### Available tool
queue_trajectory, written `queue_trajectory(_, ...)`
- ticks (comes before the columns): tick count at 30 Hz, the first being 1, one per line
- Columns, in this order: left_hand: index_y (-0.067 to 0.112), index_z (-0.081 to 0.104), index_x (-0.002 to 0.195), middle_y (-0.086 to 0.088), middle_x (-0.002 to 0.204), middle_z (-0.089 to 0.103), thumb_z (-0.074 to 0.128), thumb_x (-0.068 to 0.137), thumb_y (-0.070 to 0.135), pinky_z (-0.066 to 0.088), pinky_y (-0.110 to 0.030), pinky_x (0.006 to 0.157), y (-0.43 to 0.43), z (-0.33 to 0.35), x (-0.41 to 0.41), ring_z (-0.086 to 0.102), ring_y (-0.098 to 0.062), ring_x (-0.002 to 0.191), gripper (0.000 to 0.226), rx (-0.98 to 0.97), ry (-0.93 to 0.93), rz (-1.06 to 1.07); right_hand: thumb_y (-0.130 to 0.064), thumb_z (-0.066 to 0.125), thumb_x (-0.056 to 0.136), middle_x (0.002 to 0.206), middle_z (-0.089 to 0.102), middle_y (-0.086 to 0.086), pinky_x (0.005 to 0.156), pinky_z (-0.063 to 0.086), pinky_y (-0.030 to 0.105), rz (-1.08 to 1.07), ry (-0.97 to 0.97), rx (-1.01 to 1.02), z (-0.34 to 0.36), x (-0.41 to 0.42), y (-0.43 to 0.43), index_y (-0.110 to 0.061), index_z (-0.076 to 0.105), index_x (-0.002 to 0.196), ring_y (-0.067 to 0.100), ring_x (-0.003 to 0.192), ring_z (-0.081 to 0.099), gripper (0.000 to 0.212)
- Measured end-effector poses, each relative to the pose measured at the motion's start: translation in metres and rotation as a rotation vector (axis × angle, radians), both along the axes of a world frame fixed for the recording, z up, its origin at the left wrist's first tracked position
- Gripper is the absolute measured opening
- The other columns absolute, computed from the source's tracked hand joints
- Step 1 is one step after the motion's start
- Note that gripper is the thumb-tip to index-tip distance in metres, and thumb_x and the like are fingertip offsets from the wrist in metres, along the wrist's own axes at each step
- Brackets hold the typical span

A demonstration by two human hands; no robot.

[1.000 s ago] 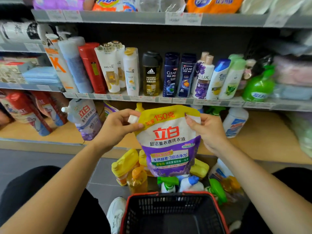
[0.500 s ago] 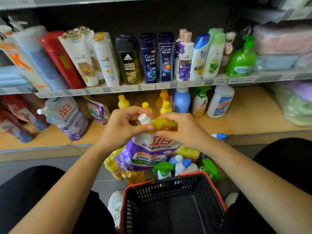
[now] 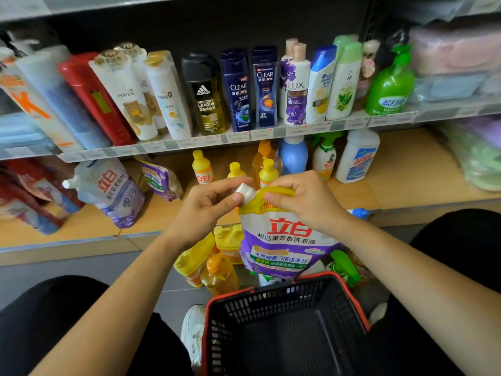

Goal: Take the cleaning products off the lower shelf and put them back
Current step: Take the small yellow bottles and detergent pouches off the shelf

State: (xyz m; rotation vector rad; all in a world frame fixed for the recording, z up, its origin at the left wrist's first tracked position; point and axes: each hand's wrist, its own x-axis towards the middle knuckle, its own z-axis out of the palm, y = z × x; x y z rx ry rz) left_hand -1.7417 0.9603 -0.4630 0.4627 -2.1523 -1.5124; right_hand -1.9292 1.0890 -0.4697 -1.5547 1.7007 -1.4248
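Observation:
Both hands hold a purple, white and yellow detergent pouch (image 3: 284, 240) above the floor, in front of the lower shelf (image 3: 406, 180). My left hand (image 3: 208, 207) pinches its white cap, and my right hand (image 3: 303, 199) grips the folded yellow top edge. The pouch hangs upright over several yellow and orange bottles (image 3: 214, 264) and green spray bottles (image 3: 345, 265) standing on the floor. On the lower shelf stand more yellow bottles (image 3: 202, 169), a blue bottle (image 3: 294, 156), a white bottle (image 3: 357, 156) and two similar pouches (image 3: 113, 188).
A black basket with a red rim (image 3: 284, 332) sits empty on the floor between my knees, a white shoe (image 3: 192, 332) beside it. The shelf above (image 3: 244, 137) carries shampoo and soap bottles. Soft packs lie at the right of the lower shelf (image 3: 477, 156).
The pouch has come down from chest height to hang low over the floor bottles, and its top is now folded in my right hand. The view tilted downward.

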Motion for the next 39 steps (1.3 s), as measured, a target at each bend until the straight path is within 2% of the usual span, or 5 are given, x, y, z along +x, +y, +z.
queue_trajectory(10, 0.02, 0.078, 0.104, -0.018, 0.083, 0.074, 0.073, 0.088, 0.032, 0.055, -0.061, 0.071, 0.012, -0.005, -0.009, 0.065, -0.047, 0.081, 0.02, -0.136, 0.119, 0.261, -0.015, 0.071, 0.091, 0.085, 0.077, -0.008, 0.071, 0.056, 0.023, -0.043, 0.098, -0.07, -0.003, 0.009, 0.004, -0.017, 0.079, 0.099, 0.004, 0.081, 0.07, 0.012)
queue_trajectory(16, 0.02, 0.074, 0.115, -0.003, 0.102, 0.075, 0.063, 0.096, 0.034, 0.055, -0.056, 0.081, 0.008, -0.009, -0.006, 0.069, -0.027, 0.095, 0.026, -0.245, 0.031, 0.181, -0.019, 0.07, 0.092, 0.087, 0.078, 0.002, 0.071, 0.057, 0.042, -0.067, 0.146, -0.042, -0.006, 0.012, 0.004, -0.01, 0.08, 0.097, 0.015, 0.08, 0.072, 0.014)
queue_trajectory(24, 0.008, 0.074, 0.114, -0.007, 0.119, 0.071, 0.063, 0.095, 0.005, 0.057, -0.039, 0.094, 0.002, -0.003, -0.002, 0.066, -0.02, 0.116, 0.022, -0.348, 0.125, -0.032, -0.011, 0.071, 0.09, 0.087, 0.074, -0.014, 0.074, 0.055, 0.017, -0.046, 0.025, -0.04, -0.004, 0.007, 0.003, -0.013, 0.078, 0.103, 0.002, 0.085, 0.071, 0.014)
queue_trajectory(29, 0.018, 0.058, 0.137, -0.004, 0.109, 0.071, 0.069, 0.092, 0.004, 0.059, -0.034, 0.085, 0.002, -0.012, 0.0, 0.068, -0.021, 0.093, 0.049, -0.204, 0.096, 0.056, -0.009, 0.07, 0.091, 0.093, 0.078, -0.003, 0.081, 0.06, 0.034, -0.052, -0.07, -0.072, 0.001, 0.004, 0.004, -0.018, 0.076, 0.104, 0.017, 0.09, 0.073, 0.017)
queue_trajectory(39, 0.01, 0.071, 0.098, 0.002, 0.093, 0.076, 0.069, 0.086, 0.024, 0.062, -0.028, 0.073, 0.004, -0.029, -0.001, 0.074, -0.019, 0.092, 0.019, -0.078, -0.03, 0.064, -0.009, 0.069, 0.091, 0.094, 0.078, 0.005, 0.082, 0.059, 0.038, -0.066, -0.098, -0.111, 0.016, -0.005, 0.01, -0.014, 0.077, 0.101, 0.023, 0.091, 0.073, 0.013)
